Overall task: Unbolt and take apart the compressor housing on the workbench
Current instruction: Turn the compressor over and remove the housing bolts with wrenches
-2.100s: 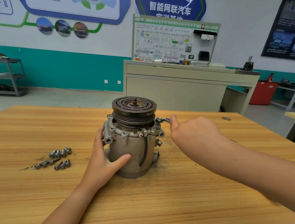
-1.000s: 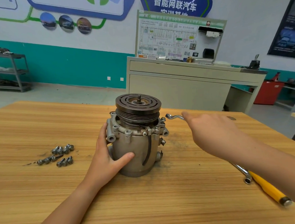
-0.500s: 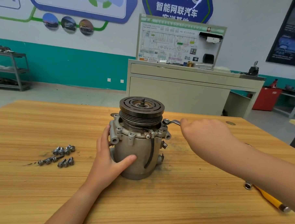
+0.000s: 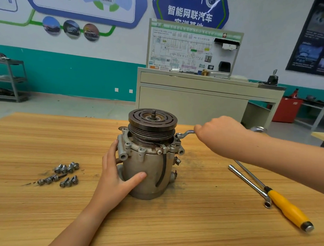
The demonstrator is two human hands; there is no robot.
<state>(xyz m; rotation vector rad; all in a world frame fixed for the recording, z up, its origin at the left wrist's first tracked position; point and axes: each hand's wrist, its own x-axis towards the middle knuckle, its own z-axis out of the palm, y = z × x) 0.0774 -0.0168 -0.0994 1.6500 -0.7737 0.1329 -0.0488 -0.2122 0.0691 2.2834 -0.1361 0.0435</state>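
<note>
Workbench (image 4: 180, 224) | our left hand (image 4: 115, 180) grips compressor housing (image 4: 150, 175) | our right hand (image 4: 219, 135) clamps wrench (image 4: 185, 134) | loose bolts (image 4: 63, 175) left of grips

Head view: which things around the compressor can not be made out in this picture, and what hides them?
All in the head view.
Handle of the wrench: covered by the right hand gripping it; only the ring end shows.
Rear flange bolts of the compressor: hidden by the pulley.
Tip of the yellow-handled tool: under the right forearm.
Text on the wiring board: too small.
</note>
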